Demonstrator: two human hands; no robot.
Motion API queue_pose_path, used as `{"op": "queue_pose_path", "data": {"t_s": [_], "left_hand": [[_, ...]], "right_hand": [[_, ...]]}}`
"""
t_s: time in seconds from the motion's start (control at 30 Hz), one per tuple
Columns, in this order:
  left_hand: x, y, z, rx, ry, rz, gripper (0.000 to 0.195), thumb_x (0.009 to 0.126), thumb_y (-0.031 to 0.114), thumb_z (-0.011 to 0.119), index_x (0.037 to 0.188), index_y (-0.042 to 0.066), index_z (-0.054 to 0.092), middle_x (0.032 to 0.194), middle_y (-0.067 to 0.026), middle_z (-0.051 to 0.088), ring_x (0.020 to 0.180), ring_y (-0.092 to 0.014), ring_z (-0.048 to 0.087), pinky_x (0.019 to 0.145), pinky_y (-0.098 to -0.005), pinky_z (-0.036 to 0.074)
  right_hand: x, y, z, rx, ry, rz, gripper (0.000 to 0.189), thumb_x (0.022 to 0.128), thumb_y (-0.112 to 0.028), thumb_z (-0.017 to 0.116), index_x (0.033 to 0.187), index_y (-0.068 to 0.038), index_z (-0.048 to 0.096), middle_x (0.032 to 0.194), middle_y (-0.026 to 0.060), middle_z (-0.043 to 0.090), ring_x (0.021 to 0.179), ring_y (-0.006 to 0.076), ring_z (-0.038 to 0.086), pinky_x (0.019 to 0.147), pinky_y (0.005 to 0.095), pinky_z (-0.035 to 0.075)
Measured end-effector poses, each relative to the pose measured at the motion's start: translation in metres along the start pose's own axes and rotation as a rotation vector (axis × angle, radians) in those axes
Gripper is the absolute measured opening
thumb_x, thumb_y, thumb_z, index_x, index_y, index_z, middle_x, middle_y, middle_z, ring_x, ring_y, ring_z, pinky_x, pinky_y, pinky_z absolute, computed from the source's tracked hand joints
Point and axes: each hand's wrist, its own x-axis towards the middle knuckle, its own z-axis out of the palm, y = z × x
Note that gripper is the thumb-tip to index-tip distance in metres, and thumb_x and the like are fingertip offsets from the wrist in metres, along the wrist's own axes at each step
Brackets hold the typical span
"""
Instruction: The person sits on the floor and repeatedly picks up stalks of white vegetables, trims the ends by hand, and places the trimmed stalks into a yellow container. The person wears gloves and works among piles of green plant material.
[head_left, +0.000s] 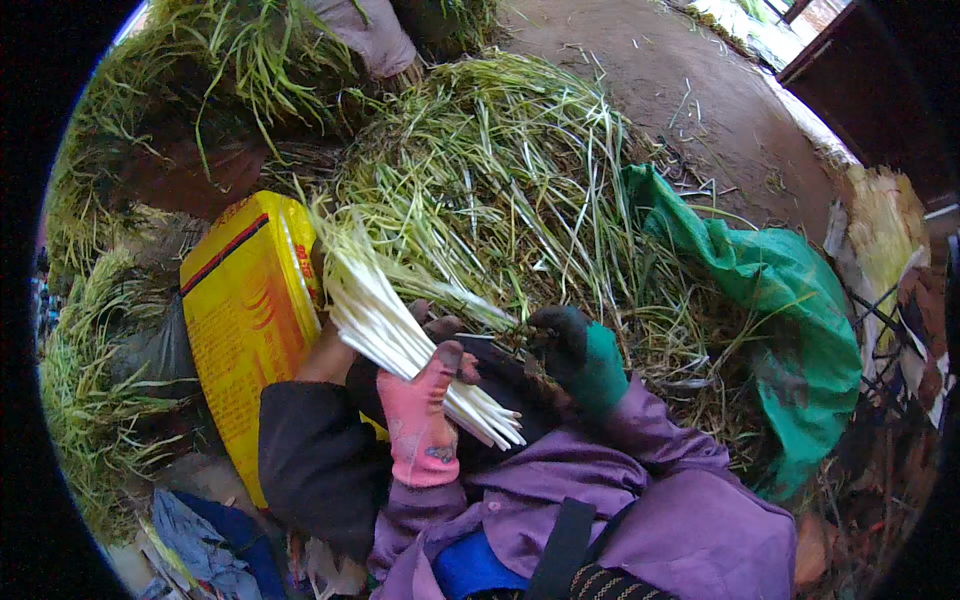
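My left hand (421, 401), in a pink glove with dark, soiled fingertips, grips a bundle of long white-stemmed leafy stalks (386, 319). The cut white ends point down to the right over my lap, and the yellow-green leaves fan out at the upper left. Just to the right, my right hand (577, 356) wears a green and black glove. Its curled fingers meet the dirty root end of some pale stalks (480, 304), which stretch towards the leaves of the bundle. The fingertips' exact hold is partly hidden.
A heap of loose green stalks (510, 165) lies before me. On the left stands a yellow printed sack (247, 315), beside a bent bare leg (328, 356). Green woven sheeting (795, 285) borders the heap at right. More leafy bundles (90, 390) stand at far left; brown ground (720, 112) lies beyond.
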Motion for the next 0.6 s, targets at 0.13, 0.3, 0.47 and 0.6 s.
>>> {"op": "queue_pose_path", "data": {"t_s": [0.13, 0.3, 0.47, 0.6], "left_hand": [[0.003, -0.004, -0.004, -0.045, 0.009, 0.035, 0.044, 0.081, 0.004, 0.06, 0.122, 0.004, 0.045, 0.088, -0.0082, 0.058, 0.053, -0.016, 0.055, 0.048, -0.0256, 0.046], [0.008, -0.016, -0.018, -0.278, -0.044, 0.182, 0.064, 0.072, 0.002, 0.069, 0.129, 0.001, 0.04, 0.086, -0.0103, 0.054, 0.048, -0.015, 0.049, 0.052, -0.0296, 0.046], [0.025, -0.028, -0.04, -0.535, -0.173, 0.007, 0.051, 0.088, 0.026, 0.043, 0.134, 0.005, 0.036, 0.097, -0.0165, 0.05, 0.046, -0.026, 0.044, 0.065, -0.0431, 0.047], [0.023, -0.032, -0.044, -0.553, -0.281, 0.096, 0.059, 0.086, 0.025, 0.054, 0.137, 0.006, 0.031, 0.098, -0.0181, 0.055, 0.05, -0.028, 0.052, 0.066, -0.0456, 0.048]], "right_hand": [[0.01, 0.065, 0.003, 0.338, -0.622, 0.198, 0.039, 0.086, -0.011, 0.059, 0.124, -0.007, 0.052, 0.109, 0.0117, 0.061, 0.088, 0.0151, 0.06, 0.074, 0.0308, 0.05], [0.054, 0.149, 0.0, -0.118, -0.147, 0.114, 0.04, 0.086, -0.02, 0.06, 0.124, -0.011, 0.052, 0.101, 0.011, 0.064, 0.081, 0.02, 0.063, 0.07, 0.0361, 0.05], [0.053, 0.176, -0.039, -0.804, -0.253, 0.345, 0.034, 0.081, -0.038, 0.059, 0.107, -0.017, 0.063, 0.093, 0.0154, 0.066, 0.084, 0.0338, 0.064, 0.072, 0.0441, 0.05], [0.026, 0.17, -0.089, -1.083, -0.555, 0.607, 0.027, 0.079, -0.027, 0.059, 0.103, -0.016, 0.065, 0.091, 0.0143, 0.066, 0.085, 0.0334, 0.065, 0.074, 0.045, 0.051]]}}
